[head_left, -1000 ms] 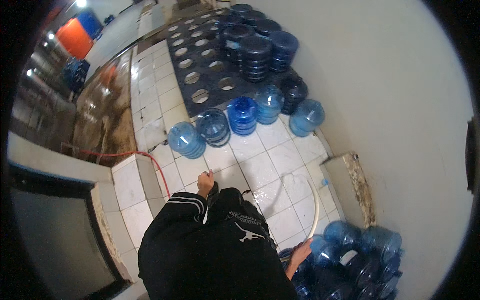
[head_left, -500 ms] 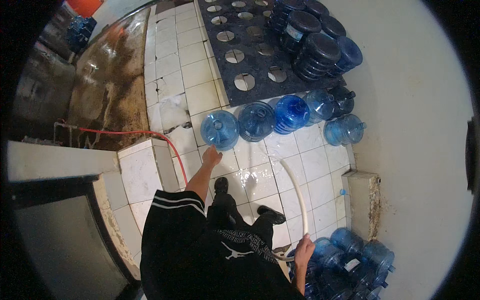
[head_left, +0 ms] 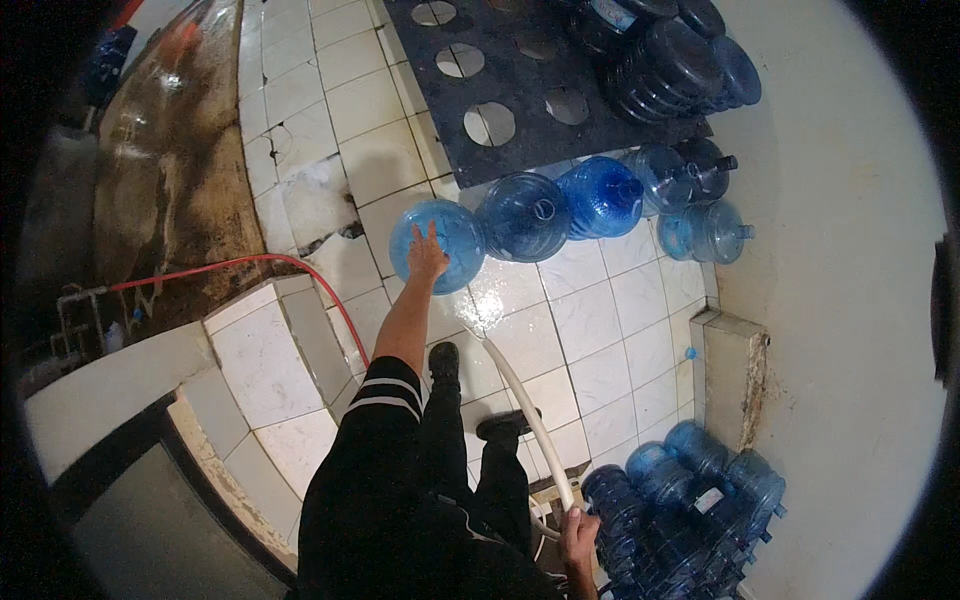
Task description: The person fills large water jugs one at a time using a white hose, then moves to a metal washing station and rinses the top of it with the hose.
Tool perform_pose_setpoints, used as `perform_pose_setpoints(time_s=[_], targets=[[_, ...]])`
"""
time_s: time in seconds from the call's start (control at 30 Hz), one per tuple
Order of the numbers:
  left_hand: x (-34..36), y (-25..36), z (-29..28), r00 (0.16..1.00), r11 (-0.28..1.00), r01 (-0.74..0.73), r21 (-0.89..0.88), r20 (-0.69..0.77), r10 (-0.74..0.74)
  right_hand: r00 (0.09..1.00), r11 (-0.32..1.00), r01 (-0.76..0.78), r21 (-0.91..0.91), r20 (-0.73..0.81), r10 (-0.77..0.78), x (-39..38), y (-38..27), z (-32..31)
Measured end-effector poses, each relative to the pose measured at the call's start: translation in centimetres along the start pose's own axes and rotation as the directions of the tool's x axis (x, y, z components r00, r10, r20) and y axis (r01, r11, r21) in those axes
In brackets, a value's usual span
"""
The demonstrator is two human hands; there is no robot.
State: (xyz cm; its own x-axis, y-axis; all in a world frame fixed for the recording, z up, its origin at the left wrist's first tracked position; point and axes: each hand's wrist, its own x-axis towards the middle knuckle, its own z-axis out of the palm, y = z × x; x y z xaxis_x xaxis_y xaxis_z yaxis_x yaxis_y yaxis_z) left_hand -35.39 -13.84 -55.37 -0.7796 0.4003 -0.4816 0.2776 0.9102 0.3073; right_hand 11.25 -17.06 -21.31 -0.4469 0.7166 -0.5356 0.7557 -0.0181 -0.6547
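Note:
My left hand (head_left: 429, 252) reaches over the top of a light blue jug (head_left: 459, 268), its fingers apart at the neck; whether they touch it is unclear. A darker jug (head_left: 520, 228) and a bright blue jug (head_left: 591, 205) stand beside it. My right hand (head_left: 579, 538), low in the view, grips a white hose (head_left: 519, 391), whose far end spills water onto the tiles (head_left: 577, 315) just below the jugs.
A black perforated mat (head_left: 520, 90) holds dark jugs (head_left: 660, 75). More jugs (head_left: 700, 505) crowd the lower right beside a concrete ledge (head_left: 728, 370). A red hose (head_left: 200, 268) crosses left, near tiled steps (head_left: 262, 350) and a stained floor strip (head_left: 165, 140).
My left hand has moved up onto the light blue jug. The white hose's end has swung left, toward that jug, with my right hand still on it. The view has tilted down.

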Motion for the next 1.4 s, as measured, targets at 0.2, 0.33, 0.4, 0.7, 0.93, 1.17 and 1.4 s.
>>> perform_pose_setpoints(time_s=[0.2, 0.33, 0.4, 0.7, 0.93, 1.17, 1.4], targets=[[-2.0, 0.2, 2.9, 0.995, 0.994, -0.099, 0.038, -0.028, 0.1, 0.991, 0.99, -0.137, 0.043, 0.001, 0.137, -0.1, -2.1, 1.8], [-6.9, -1.6, 7.1, 0.998, 0.997, -0.051, -0.058, 0.023, 0.053, 0.996, 0.998, -0.062, 0.027, 0.062, 0.06, 0.0, -2.5, 1.4], [-9.2, -2.4, 6.8, 0.995, 0.994, -0.078, -0.076, -0.067, 0.073, 0.996, 0.999, -0.044, 0.028, 0.084, 0.041, -0.7, -3.0, 1.1], [-19.4, -0.1, -4.0, 0.894, 0.916, -0.237, -0.323, -0.441, 0.075, 0.998, 0.999, -0.002, 0.039, 0.059, 0.0, -7.5, 0.5, -1.5], [-32.0, 6.2, -12.8, 0.698, 0.67, -0.492, -0.557, -0.712, -0.079, 0.991, 0.99, 0.119, 0.071, 0.046, -0.123, -11.9, 1.3, -7.8], [-38.0, 11.2, -14.0, 0.65, 0.477, -0.697, -0.535, -0.753, 0.104, 0.794, 0.864, 0.502, -0.028, -0.382, -0.473, -15.3, 3.2, -12.8], [-46.2, 19.7, -14.8, 0.551, 0.363, -0.822, -0.44, -0.776, 0.307, 0.759, 0.856, 0.504, 0.118, -0.533, -0.374, -19.4, 9.4, -16.8]])
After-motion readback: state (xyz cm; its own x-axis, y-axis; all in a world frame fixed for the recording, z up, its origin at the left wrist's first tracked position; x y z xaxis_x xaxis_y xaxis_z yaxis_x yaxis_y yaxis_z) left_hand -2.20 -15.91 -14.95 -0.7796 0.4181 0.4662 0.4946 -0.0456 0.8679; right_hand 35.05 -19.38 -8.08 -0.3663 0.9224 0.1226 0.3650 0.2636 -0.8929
